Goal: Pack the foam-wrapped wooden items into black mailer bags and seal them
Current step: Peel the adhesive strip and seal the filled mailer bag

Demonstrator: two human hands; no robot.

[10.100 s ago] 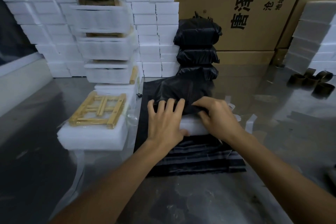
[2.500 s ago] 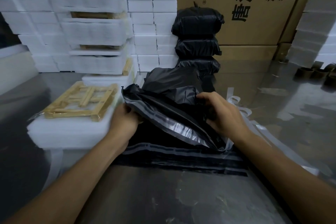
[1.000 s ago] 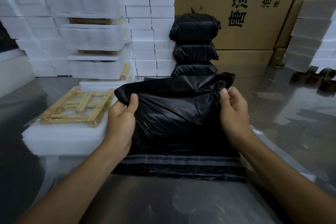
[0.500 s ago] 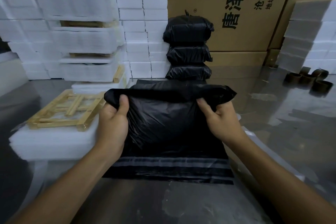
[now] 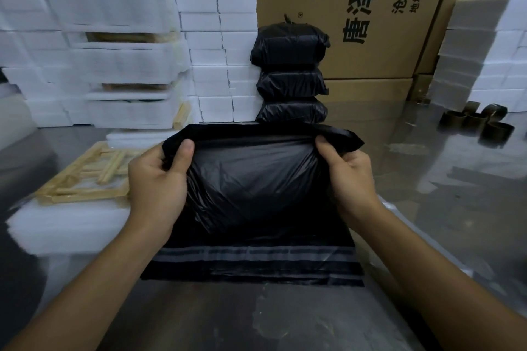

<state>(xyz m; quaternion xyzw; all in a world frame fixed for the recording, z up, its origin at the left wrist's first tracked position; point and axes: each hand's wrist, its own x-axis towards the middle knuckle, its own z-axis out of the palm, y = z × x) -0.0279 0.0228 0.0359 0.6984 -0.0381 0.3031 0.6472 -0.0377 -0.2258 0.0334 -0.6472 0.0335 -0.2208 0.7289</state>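
Both hands, the left (image 5: 159,179) and the right (image 5: 349,177), pinch the top corners of the filled crinkled black plastic mailer bag (image 5: 253,182), upright on the grey surface (image 5: 285,319); its mouth, gaping seconds ago, is now folded flat, so sealing looks near. The brown cardboard carton (image 5: 345,8) behind reads "唐泽", "沧州" and "地址".

The only readable print stands on the large cardboard box (image 5: 350,17) well beyond the fingers (image 5: 186,151) of both hands, behind the black parcels. Big black characters read "唐泽" followed by "A", cut off at the frame's top edge. Beside them smaller lines read "沧州唐", "地址:" and "河北", each also cut off. A small "®" mark sits left of the big characters.
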